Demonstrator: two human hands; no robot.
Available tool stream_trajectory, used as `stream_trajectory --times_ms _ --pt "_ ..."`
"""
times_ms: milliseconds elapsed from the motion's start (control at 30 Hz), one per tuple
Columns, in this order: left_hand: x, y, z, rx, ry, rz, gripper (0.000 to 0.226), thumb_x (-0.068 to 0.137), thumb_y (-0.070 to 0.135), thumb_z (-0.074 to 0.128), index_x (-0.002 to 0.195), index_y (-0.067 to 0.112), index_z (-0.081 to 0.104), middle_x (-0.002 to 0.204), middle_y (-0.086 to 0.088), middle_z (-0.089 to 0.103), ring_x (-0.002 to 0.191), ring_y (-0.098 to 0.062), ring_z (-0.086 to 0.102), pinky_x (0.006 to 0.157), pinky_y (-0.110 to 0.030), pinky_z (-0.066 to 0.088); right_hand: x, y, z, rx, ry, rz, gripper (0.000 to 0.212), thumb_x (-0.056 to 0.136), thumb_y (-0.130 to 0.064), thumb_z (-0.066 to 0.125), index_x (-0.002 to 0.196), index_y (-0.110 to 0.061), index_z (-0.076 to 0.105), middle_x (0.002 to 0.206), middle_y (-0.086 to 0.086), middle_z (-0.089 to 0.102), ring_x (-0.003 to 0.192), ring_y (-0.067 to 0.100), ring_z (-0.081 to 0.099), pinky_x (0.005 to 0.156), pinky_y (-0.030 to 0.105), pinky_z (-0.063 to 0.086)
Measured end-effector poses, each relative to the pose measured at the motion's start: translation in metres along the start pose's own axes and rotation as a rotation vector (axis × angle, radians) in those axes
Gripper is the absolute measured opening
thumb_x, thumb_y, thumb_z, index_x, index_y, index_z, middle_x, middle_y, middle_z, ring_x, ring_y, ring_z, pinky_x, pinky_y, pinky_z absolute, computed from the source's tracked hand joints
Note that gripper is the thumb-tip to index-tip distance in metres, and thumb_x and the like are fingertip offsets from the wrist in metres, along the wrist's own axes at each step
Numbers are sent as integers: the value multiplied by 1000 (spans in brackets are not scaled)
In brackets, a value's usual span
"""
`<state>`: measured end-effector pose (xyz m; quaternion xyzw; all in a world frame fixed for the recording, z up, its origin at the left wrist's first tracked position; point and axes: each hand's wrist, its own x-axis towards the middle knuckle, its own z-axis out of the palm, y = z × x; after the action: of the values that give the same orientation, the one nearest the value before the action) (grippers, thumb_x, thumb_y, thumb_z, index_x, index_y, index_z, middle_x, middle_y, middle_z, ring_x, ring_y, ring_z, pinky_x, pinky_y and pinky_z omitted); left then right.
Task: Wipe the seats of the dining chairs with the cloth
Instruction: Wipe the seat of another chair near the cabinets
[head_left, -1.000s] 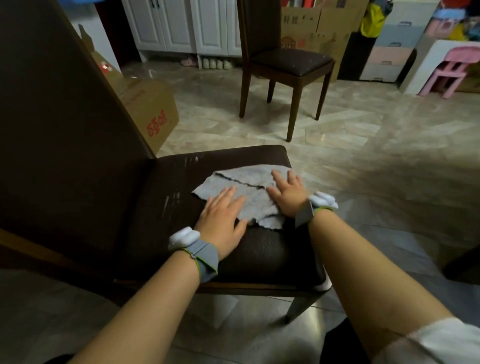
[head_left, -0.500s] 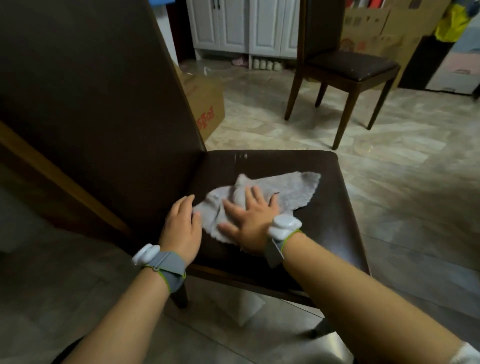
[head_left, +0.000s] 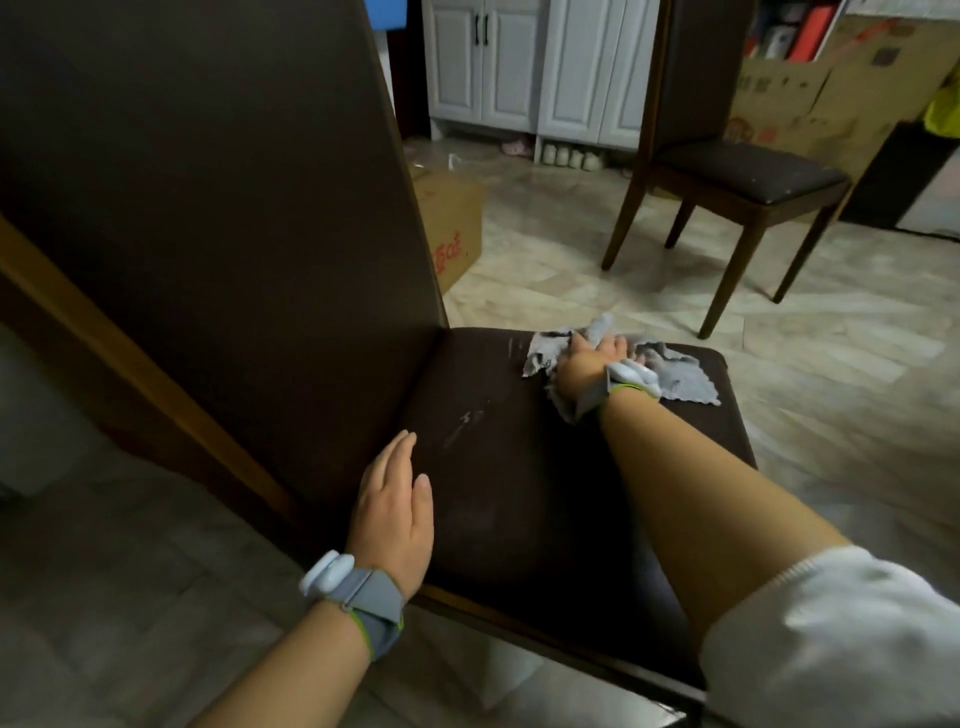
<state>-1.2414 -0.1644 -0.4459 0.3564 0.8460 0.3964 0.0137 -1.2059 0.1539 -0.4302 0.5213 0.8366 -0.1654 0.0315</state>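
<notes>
A dark brown dining chair stands right in front of me, its tall back on the left and its padded seat (head_left: 519, 493) marked with pale scuffs. At the seat's far edge lies a crumpled grey cloth (head_left: 685, 379), and my right hand (head_left: 592, 358) presses down on it with the fingers bunching the fabric. My left hand (head_left: 395, 504) lies flat on the near left part of the seat, fingers together, holding nothing. Both wrists carry grey bands with white trackers. A second dark dining chair (head_left: 748, 176) stands farther back on the right.
A cardboard box (head_left: 452, 228) with red print sits on the floor behind the near chair's back. White cabinets (head_left: 540, 67) line the far wall, with small shoes beneath. More cardboard boxes (head_left: 800, 98) are stacked at the back right. Pale tiled floor (head_left: 571, 260) separates the two chairs.
My right hand has pushed the cloth from the near left part of the seat to its far edge, bunching it. My left hand stayed near the front left of the seat, off the cloth.
</notes>
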Motion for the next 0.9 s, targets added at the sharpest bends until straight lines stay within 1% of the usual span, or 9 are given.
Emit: stream_trajectory --times_ms 67,200,367,467,600,667,733,833,900 --pt "1 -1 1 3 12 7 46 99 22 37 145 17 35 149 2 35 136 -12 32 108 -21 24 -14 -27 -13 -117 -56 -136 67 98 -48 36 153 -28 2 161 10 -7 148 33 -2 118 54 4" --pt "3 -3 5 76 2 34 62 91 43 22 143 13 38 147 -1 39 133 -13 35 109 -19 22 -19 -73 -13 -214 -96 -292 59 99 -53 27 152 -31 10 161 9 7 146 33 11 117 54 13" --pt "4 -6 7 138 0 27 65 87 40 22 141 9 41 145 -6 42 131 -20 39 109 -18 19 -32 -122 0 -302 -63 -564 51 100 -45 36 148 -29 28 157 8 18 143 34 17 117 49 16" --pt "5 -8 6 116 -2 34 64 87 38 24 140 7 42 143 -8 44 130 -21 41 107 -14 18 -34 -135 11 -206 -90 -563 51 98 -41 36 145 -24 31 153 12 26 142 32 20 117 48 15" --pt "2 -5 1 -42 -9 21 69 85 45 26 144 10 37 149 -4 35 136 -13 32 107 -5 12 -56 -119 19 -108 -99 -606 56 90 -37 48 142 -23 36 140 11 41 132 37 36 101 39 34" --pt "1 -3 -1 -134 1 30 73 85 47 27 148 11 26 153 1 22 139 -3 21 109 -5 9 -87 -107 20 -37 -137 -676 56 89 -32 46 144 -27 34 145 9 40 134 37 36 107 41 34" --pt "3 -6 -5 -273 -3 -17 76 84 51 27 150 16 17 156 1 16 142 -1 15 114 -12 10 -122 -95 22 68 -217 -785 51 90 -24 46 141 -31 41 144 5 45 131 28 42 110 39 33" --pt "4 -7 -16 -553 -63 -114 68 82 56 29 144 31 16 156 2 19 144 -7 20 119 -29 17 -170 -66 17 302 -349 -817 34 89 -8 51 113 -23 70 114 -5 68 109 8 59 101 24 40" --pt "5 -5 -20 -581 -92 -156 65 82 58 28 142 34 19 156 3 21 142 -5 21 118 -27 17 -178 -42 2 555 -455 -681 28 86 5 51 91 -10 74 72 -11 71 73 -5 63 76 13 47"
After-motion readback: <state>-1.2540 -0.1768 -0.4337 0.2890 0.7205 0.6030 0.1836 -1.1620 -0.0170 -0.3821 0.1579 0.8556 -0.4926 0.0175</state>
